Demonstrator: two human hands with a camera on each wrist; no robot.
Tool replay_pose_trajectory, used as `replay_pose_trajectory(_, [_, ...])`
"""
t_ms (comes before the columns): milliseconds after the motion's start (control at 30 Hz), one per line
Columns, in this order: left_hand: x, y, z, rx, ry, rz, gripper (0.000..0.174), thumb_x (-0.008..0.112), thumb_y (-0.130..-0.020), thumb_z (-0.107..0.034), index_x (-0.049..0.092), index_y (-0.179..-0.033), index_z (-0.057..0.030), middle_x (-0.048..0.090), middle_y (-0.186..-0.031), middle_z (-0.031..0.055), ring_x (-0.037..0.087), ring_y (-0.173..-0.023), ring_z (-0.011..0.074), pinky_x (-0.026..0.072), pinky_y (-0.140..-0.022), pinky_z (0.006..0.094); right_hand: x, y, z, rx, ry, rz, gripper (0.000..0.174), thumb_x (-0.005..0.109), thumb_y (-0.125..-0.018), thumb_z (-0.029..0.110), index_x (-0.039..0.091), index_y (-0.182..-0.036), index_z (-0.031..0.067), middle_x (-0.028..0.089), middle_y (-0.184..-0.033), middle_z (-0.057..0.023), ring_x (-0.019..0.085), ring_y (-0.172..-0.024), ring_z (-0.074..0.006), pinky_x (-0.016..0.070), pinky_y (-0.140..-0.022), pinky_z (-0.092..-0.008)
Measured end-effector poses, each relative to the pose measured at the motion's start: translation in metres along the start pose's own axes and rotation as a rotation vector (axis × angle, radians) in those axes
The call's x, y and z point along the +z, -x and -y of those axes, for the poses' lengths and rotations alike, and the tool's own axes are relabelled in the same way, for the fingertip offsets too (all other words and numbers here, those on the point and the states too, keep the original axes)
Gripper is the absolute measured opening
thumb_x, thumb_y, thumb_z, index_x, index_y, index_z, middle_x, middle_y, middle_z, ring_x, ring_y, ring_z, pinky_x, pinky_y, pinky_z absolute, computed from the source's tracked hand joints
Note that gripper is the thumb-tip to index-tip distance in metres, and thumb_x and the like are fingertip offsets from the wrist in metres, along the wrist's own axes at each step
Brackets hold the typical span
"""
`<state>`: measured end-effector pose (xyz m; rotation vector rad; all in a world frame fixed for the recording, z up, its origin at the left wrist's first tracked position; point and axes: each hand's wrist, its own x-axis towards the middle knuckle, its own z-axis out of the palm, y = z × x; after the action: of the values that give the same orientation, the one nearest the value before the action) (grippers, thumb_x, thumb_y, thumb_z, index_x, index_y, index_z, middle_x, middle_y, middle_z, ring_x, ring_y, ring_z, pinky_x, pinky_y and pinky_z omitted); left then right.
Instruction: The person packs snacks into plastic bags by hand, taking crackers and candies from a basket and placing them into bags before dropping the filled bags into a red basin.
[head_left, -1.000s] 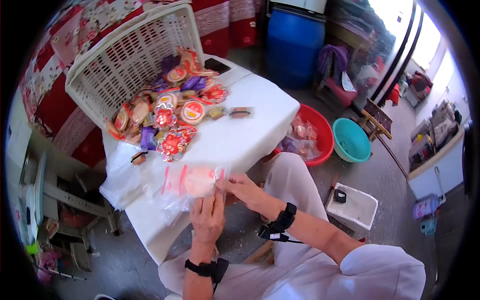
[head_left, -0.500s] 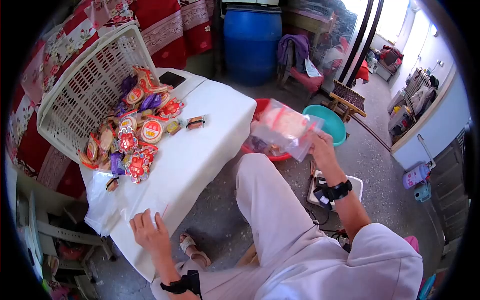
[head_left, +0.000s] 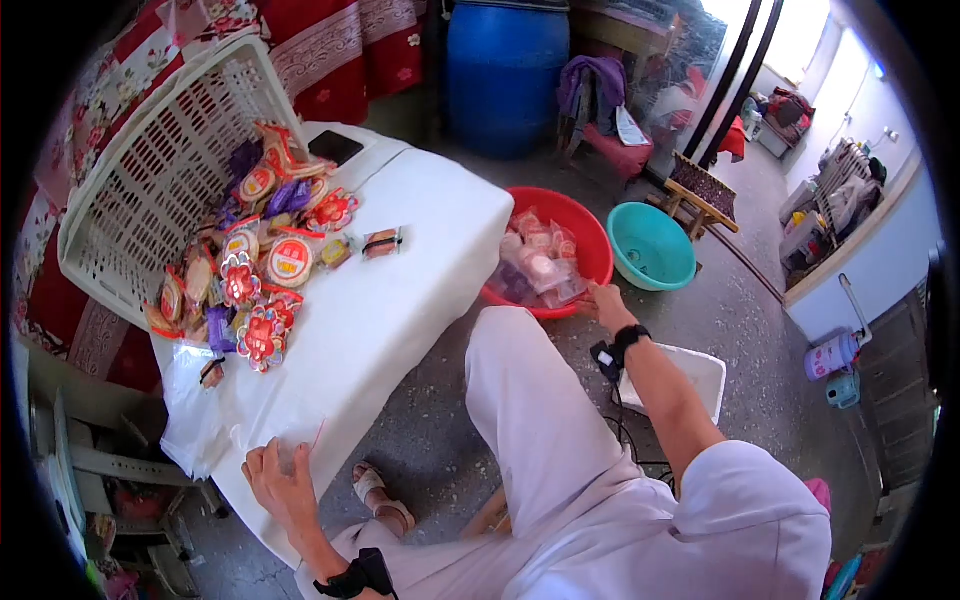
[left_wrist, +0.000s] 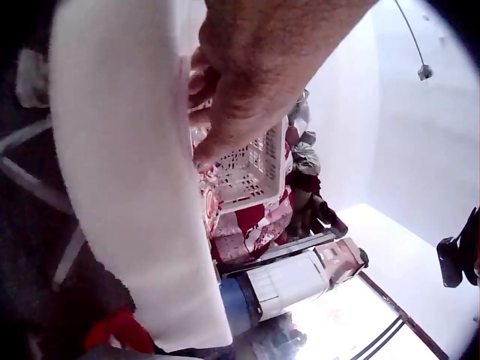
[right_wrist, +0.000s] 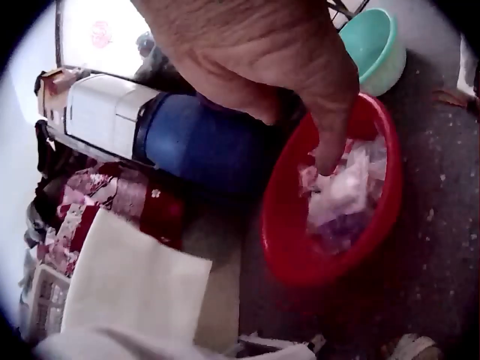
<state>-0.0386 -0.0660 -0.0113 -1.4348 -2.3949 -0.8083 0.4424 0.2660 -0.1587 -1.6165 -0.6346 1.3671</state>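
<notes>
My right hand is at the near right rim of a red basin, with nothing gripped. Inside the basin lie several filled clear bags; in the right wrist view the thumb overlaps these bags. Over the near edge of the white-covered table, my left hand rests with loosely bent fingers beside flat clear plastic bags. A heap of wrapped round cakes and small packets spills from a tipped white basket across the table.
A teal basin stands right of the red one, and a white tray sits on the floor near the right forearm. Behind are a blue barrel and a chair. A dark phone lies at the table's back.
Both hands held a filled clear bag over the table; the right hand carried it rightward to the red basin and let go. The left hand released it and moved left.
</notes>
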Motion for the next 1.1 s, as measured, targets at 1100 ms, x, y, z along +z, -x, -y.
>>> replay_pose_trajectory(1100, [0.016, 0.01, -0.051, 0.1, 0.369, -0.055, 0.043, 0.075, -0.071, -0.014, 0.054, -0.107, -0.0019, 0.055, -0.093, 0.0152, 0.055, -0.089, 0.0354, 0.0449, -0.072, 0.0443, 0.261, 0.316, -0.019, -0.353, 0.295, 1.04, 0.022, 0.065, -0.089, 0.023, 0.065, -0.08, 0.0027, 0.059, -0.067, 0.0017, 0.048, -0.056, -0.0037, 0.0355, -0.048, -0.0197])
